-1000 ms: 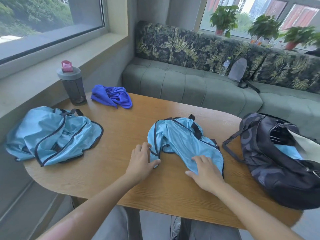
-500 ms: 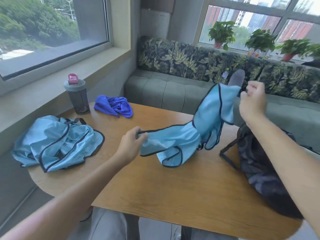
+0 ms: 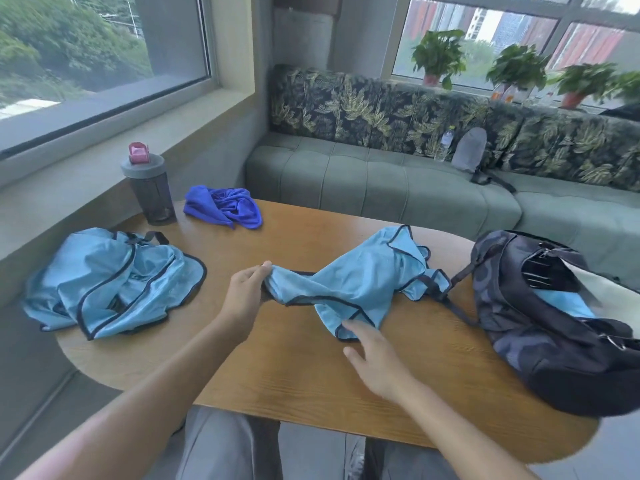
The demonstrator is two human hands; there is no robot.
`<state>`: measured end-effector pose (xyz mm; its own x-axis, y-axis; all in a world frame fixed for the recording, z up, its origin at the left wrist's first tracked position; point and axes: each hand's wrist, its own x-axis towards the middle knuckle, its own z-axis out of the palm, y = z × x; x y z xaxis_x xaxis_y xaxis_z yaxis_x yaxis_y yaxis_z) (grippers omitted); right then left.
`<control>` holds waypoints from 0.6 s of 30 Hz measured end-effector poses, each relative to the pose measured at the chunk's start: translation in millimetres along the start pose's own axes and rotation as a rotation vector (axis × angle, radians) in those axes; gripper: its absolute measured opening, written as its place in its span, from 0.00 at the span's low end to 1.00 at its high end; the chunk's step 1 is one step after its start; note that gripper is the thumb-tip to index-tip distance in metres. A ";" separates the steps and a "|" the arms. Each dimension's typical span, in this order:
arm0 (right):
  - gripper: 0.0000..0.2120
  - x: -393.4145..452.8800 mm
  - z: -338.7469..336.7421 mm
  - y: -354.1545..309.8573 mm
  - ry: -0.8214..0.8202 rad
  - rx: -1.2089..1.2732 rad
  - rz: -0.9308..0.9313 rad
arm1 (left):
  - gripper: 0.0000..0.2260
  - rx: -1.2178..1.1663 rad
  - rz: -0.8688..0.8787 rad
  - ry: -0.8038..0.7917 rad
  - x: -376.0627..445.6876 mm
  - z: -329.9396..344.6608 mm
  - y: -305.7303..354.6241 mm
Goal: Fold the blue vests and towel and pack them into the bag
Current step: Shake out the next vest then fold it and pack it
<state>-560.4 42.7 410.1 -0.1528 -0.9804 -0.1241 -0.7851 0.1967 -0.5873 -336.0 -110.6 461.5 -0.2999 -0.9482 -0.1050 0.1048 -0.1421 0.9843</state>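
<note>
Head cam: vest point(image 3: 360, 289) lies mid-table point(image 3: 277, 368), long axis running left to right toward the bag point(image 3: 554, 327). Left hand point(image 3: 244, 292) fingers pinch its left end; right hand point(image 3: 375, 358) fingers spread, touching its near corner. Bare wood near the front edge.

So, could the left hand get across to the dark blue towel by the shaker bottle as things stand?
Probably yes, but not right away: the left hand is pinching the light blue vest. The bare table between it and the towel looks unobstructed.
</note>
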 end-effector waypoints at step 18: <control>0.16 -76.7 -27.8 95.0 0.411 -0.418 0.145 | 0.16 0.297 -0.019 0.068 -35.6 -25.0 -81.6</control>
<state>-639.9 136.3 386.1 -0.4300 -0.8830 0.1883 -0.8955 0.3908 -0.2128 -310.2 -72.3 381.4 -0.2342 -0.9643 -0.1235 -0.1851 -0.0805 0.9794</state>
